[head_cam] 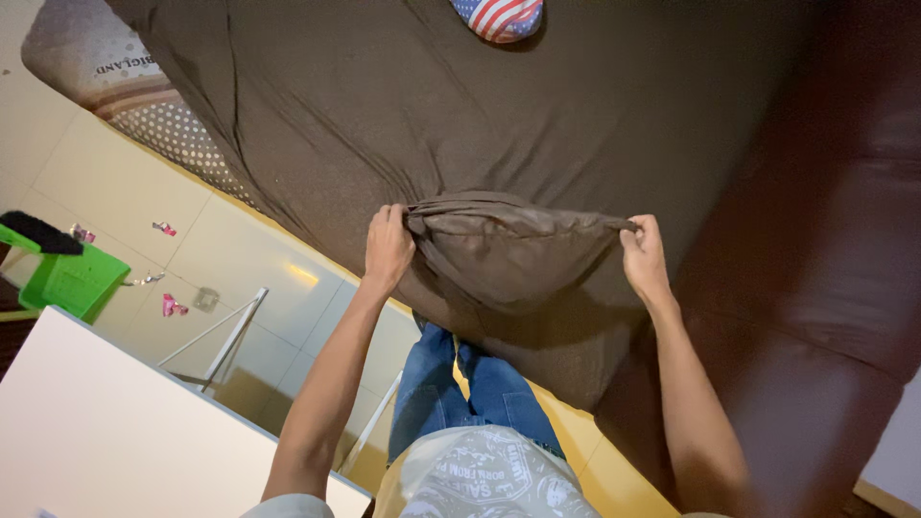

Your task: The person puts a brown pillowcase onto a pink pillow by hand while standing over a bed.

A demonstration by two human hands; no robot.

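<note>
Now both hands pinch the gathered edge of a brown fitted sheet (508, 245) at the centre of the frame; the left hand (388, 251) is closed on the bunched cloth at its left end, fingers curled over the folds, and the right hand (645, 257) is closed on the right end, thumb and fingers nipping a corner; between them the edge hangs as a slack pouch, stretched a little along its top; the rest of the sheet spreads upward over a mattress (163, 120), whose dotted side shows bare in the upper left; judging by this, the step in hand is drawing the sheet's edge out taut, and the next move would call for an even pull from both hands so the pouch opens rather than twists; outward, a striped red, white and blue cushion (499, 16) lies at the top edge, a dark red headboard or sofa (825, 240) fills the right, a green stool (62, 278) stands at the left, and a white table (115, 432) fills the lower left; blue jeans (480, 388) show below the hands.
</note>
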